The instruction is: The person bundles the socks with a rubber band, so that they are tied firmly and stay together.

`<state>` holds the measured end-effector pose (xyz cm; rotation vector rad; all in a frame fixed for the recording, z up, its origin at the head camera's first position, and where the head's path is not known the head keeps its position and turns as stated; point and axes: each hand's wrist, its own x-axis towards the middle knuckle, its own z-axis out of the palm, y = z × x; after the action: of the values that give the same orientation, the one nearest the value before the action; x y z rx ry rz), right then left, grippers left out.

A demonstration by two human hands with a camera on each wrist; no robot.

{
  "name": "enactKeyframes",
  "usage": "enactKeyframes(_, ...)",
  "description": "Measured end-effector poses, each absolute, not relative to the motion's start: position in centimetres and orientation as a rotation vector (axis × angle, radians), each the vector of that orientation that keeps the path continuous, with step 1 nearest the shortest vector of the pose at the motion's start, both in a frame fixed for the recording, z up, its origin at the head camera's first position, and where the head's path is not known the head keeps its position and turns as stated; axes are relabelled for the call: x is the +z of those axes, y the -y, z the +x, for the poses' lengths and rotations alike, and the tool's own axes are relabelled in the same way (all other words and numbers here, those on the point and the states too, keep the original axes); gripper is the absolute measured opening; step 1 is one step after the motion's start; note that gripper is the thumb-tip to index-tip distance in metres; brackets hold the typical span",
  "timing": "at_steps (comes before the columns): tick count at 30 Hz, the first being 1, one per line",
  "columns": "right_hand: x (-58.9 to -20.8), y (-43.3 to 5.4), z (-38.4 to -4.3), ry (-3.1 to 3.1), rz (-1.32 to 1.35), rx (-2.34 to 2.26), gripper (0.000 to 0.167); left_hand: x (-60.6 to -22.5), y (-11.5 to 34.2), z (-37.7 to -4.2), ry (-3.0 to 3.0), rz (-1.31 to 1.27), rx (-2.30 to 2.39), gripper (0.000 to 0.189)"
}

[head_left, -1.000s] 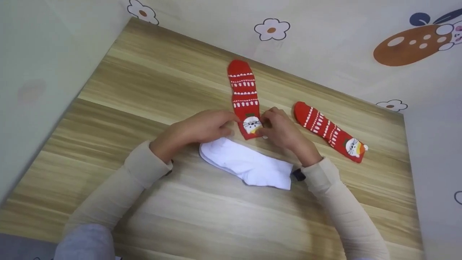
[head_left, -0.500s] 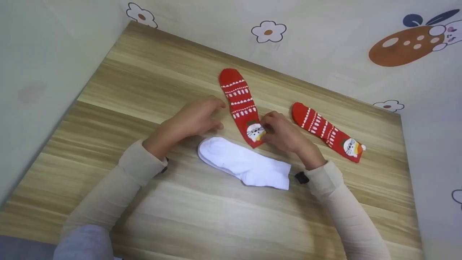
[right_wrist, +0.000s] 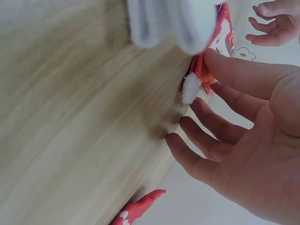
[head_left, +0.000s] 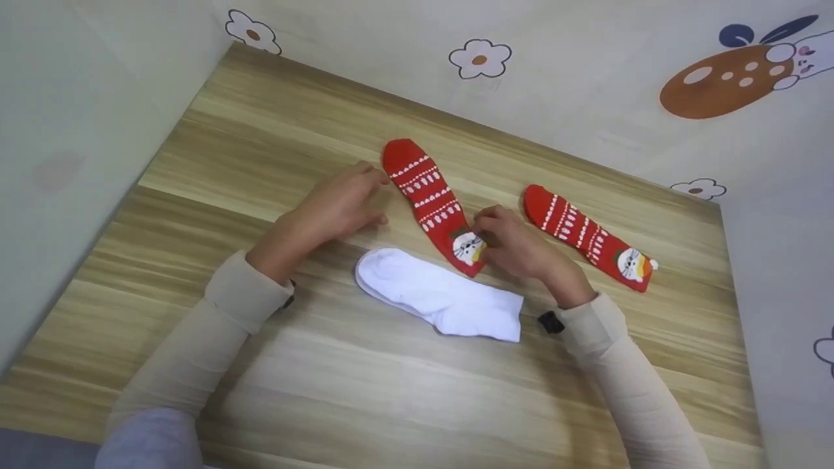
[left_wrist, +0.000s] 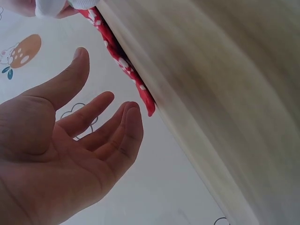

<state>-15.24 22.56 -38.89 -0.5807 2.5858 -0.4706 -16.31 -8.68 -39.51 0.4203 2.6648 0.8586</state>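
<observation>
A red patterned sock (head_left: 427,192) with a white cat face lies slanted on the wooden table, toe toward the upper left. At its cuff, my right hand (head_left: 518,244) pinches the edge between thumb and index finger; the right wrist view shows a white pompom (right_wrist: 191,88) beside those fingertips. My left hand (head_left: 332,205) is just left of the sock's toe end, fingers loosely bent and holding nothing. Between my forearms lies a pair of white socks (head_left: 443,293), one on top of the other.
A second red sock (head_left: 583,234) of the same pattern lies to the right of my right hand. The wooden table (head_left: 273,130) meets a pale wall (head_left: 365,39) with printed flowers along its far edge.
The red sock has turned, its toe swinging left and toward me while its cuff moved slightly right with my right hand. My left hand has let go of the cuff and moved left.
</observation>
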Motion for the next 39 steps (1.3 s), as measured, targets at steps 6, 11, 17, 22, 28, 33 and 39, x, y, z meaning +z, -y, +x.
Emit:
enactKeyframes(6,-38.6,-23.2,-15.2,-2.581,-0.601,-0.407,0.041,-39.6,8.9,-16.4,-2.673,0.410,0.894,0.062)
enactKeyframes(11,-38.6,-23.9,-15.2,-2.566,-0.575,-0.425,0.038,-39.7,8.9,-16.4,-2.680,0.400,0.902,0.062)
enactKeyframes(17,-39.0,-24.9,-15.4,-2.606,-0.546,-0.470,0.035,-39.7,8.9,-16.4,-2.675,0.414,0.842,0.064)
enactKeyframes(22,-39.3,-25.7,-15.7,-2.643,-0.564,-0.506,0.034,-39.7,8.9,-16.4,-2.667,0.425,0.819,0.065)
enactKeyframes(28,-39.6,-26.0,-15.7,-2.688,-0.561,-0.501,0.035,-39.7,9.0,-16.4,-2.663,0.436,0.773,0.068)
enactKeyframes(33,-39.9,-26.1,-15.5,-2.758,-0.554,-0.459,0.033,-40.0,9.0,-16.4,-2.616,0.478,0.774,0.067)
enactKeyframes(39,-40.4,-26.1,-15.0,-2.804,-0.445,-0.462,0.032,-40.1,8.9,-16.2,-2.592,0.457,0.784,0.060)
